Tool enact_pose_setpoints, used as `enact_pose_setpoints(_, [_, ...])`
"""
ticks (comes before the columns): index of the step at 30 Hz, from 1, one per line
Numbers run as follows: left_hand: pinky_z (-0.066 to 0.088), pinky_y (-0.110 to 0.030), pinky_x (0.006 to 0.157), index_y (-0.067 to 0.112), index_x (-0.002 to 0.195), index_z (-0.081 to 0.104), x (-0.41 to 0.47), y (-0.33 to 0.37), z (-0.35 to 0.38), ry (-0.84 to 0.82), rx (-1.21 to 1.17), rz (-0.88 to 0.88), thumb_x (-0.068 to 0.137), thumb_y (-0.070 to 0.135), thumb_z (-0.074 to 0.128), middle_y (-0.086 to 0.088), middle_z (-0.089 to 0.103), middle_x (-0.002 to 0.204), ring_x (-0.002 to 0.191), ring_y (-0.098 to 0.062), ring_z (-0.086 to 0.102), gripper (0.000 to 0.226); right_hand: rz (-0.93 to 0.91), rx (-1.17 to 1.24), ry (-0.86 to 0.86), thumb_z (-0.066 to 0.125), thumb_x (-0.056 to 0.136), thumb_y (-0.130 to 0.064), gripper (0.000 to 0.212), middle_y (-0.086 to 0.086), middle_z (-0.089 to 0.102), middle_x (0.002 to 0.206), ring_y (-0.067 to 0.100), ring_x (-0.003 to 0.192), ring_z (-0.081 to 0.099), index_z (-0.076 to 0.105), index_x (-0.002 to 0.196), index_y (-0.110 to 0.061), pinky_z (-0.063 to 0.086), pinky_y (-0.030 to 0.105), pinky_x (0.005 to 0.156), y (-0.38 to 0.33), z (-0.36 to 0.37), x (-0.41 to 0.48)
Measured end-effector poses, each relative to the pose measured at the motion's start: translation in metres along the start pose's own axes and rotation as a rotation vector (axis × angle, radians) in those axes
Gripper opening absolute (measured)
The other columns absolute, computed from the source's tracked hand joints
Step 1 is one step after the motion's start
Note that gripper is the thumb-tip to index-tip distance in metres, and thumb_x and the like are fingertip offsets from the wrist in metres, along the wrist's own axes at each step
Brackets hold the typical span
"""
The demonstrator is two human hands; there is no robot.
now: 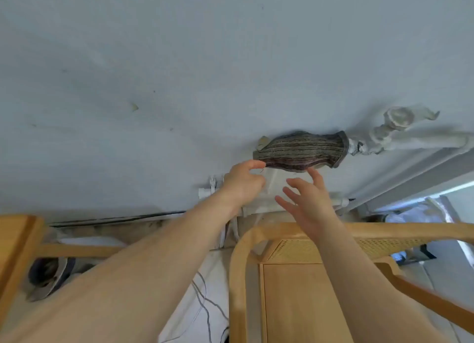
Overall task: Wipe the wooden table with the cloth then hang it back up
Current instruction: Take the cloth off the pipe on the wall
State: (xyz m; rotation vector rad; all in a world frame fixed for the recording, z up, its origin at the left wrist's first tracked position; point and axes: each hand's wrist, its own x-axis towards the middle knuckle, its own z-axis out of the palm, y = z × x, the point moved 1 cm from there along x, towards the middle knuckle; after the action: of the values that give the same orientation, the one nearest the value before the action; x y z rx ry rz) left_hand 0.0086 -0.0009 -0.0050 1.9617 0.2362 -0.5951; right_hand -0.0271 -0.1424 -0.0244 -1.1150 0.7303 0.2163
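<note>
Filling most of the view, a pale wall point(179, 60) carried a white pipe point(423, 138) running along it to the right. Below stood a wooden chair point(295, 286) with a cane back. On the pipe's left end hung the striped cloth point(301, 151), its long axis following the pipe, nearly level, slightly higher at the right. The left hand point(242, 182) pinched the cloth's lower left corner between thumb and forefinger. The right hand point(307, 199) was spread, one fingertip touching the cloth's bottom edge.

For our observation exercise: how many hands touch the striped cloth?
1. The left hand pinches the striped cloth at its left end; the right hand is open, and contact cannot be told.
</note>
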Motion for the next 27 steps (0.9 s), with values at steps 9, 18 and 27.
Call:
enact_pose_setpoints(9, [0.037,-0.022,0.088,0.01,0.135,0.053,0.019,0.02,0.002,-0.004,-0.105,-0.052,0.089,0.0,0.051,-0.004,0.056,0.13,0.105,-0.01,0.047,0.047,-0.092,0.34,0.285,0.057,0.091,0.004,0.027,0.013,0.061,0.097,0.017,0.074,0.061,0.055,0.112,-0.012,0.051,0.021,0.061,-0.016,0.003,0.027])
enact_pose_setpoints(18, [0.037,-0.005,0.086,0.025,0.12,0.064,-0.094,0.029,-0.043,0.144,0.099,0.278,0.083,0.013,0.068,0.011,0.053,0.11,0.096,0.005,0.05,0.039,-0.178,0.147,0.114,0.062,0.089,-0.003,0.015,0.01,0.072,0.081,0.015,0.07,0.068,0.07,0.1,-0.007,0.048,0.017,0.052,-0.06,0.043,-0.104])
enact_pose_setpoints(27, [0.039,-0.009,0.074,0.023,0.082,0.071,-0.236,0.026,-0.164,0.482,0.112,0.402,0.083,0.018,0.068,0.01,0.061,0.091,0.087,0.0,0.055,0.006,0.003,0.189,-0.364,0.06,0.084,0.001,0.019,0.011,0.071,0.08,0.013,0.064,0.069,0.069,0.101,-0.003,0.045,0.014,0.045,-0.047,0.145,-0.243])
